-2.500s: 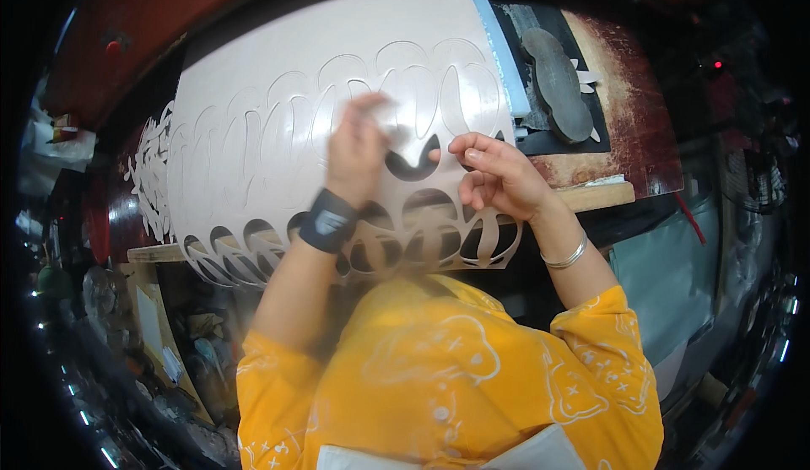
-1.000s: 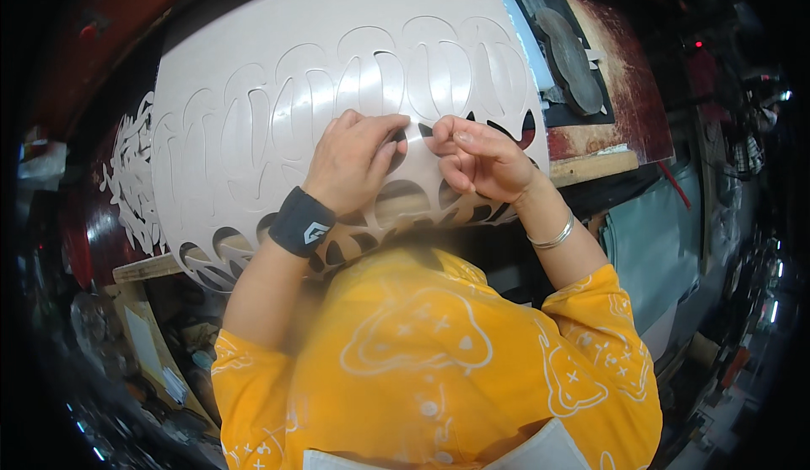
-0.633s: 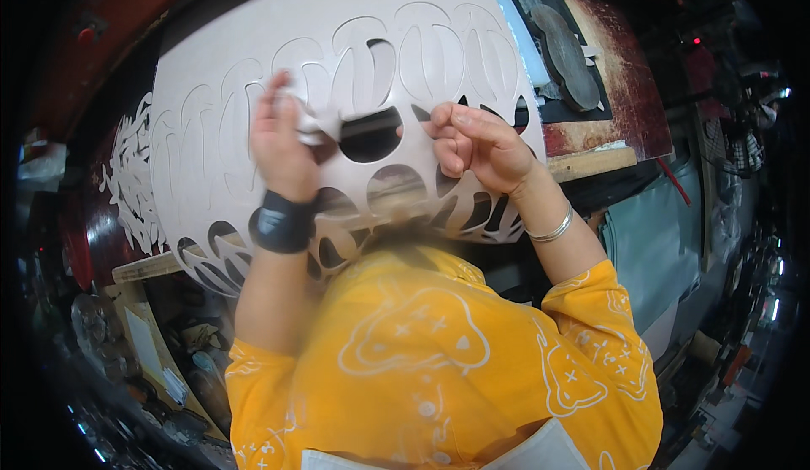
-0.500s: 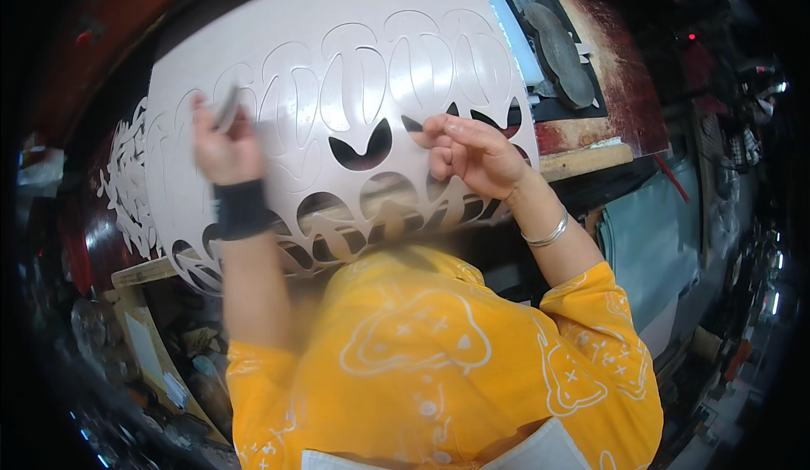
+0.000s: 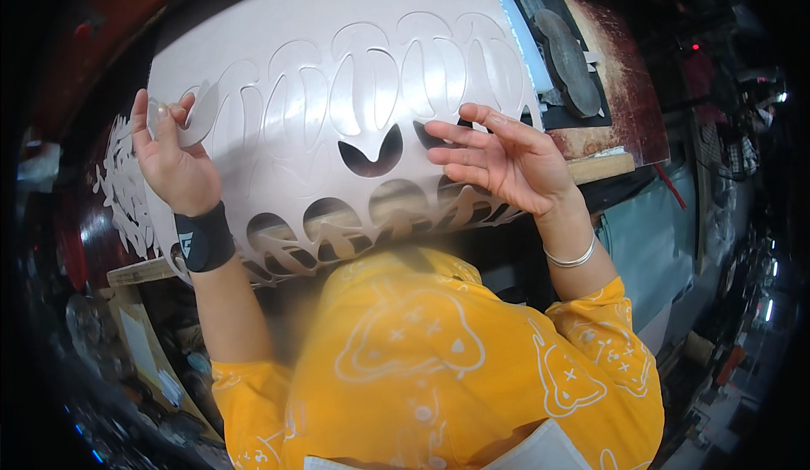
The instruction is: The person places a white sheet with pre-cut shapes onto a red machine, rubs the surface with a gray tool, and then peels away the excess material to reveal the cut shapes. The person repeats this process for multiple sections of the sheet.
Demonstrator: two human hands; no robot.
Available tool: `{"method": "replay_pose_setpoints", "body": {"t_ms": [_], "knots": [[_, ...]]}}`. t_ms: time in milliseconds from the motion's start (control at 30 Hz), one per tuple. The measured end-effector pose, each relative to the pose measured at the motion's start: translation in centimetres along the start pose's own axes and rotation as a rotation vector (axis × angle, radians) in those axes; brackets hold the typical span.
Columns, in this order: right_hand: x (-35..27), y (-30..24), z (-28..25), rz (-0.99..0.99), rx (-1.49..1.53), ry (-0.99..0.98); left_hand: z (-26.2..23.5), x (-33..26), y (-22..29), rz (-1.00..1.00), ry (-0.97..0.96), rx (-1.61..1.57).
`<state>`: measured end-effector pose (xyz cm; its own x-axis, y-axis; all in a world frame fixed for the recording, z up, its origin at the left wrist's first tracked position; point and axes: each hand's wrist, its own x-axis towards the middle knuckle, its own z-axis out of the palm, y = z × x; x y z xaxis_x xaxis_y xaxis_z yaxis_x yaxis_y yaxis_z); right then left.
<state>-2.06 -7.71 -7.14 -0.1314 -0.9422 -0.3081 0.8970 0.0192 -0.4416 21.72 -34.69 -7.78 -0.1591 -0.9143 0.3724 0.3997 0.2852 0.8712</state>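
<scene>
On the tabletop (image 5: 603,166) lies a large pale sheet (image 5: 337,56) scored with rows of leaf-like shapes. The rows nearest the person are already picked out and show dark openings, while the upper rows are still filled — roughly half remains, by my reading. The left hand (image 5: 173,162) is pinched on a small cut-out piece (image 5: 198,116) at the sheet's left edge; a moment ago it was near the centre. The right hand (image 5: 506,162), fingers spread, rests where it did, holding nothing.
</scene>
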Motion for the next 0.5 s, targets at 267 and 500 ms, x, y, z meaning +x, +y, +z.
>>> {"method": "replay_pose_setpoints", "body": {"t_ms": [267, 500], "knots": [[1.1, 0.4, 1.0, 0.041, -0.143, -0.031, 0.8, -1.1, 0.4, 0.168, -0.158, 0.43], [3.4, 3.5, 5.5, 0.279, -0.806, -0.09, 2.6, -6.2, 0.8, 0.342, -0.817, 0.828]]}}
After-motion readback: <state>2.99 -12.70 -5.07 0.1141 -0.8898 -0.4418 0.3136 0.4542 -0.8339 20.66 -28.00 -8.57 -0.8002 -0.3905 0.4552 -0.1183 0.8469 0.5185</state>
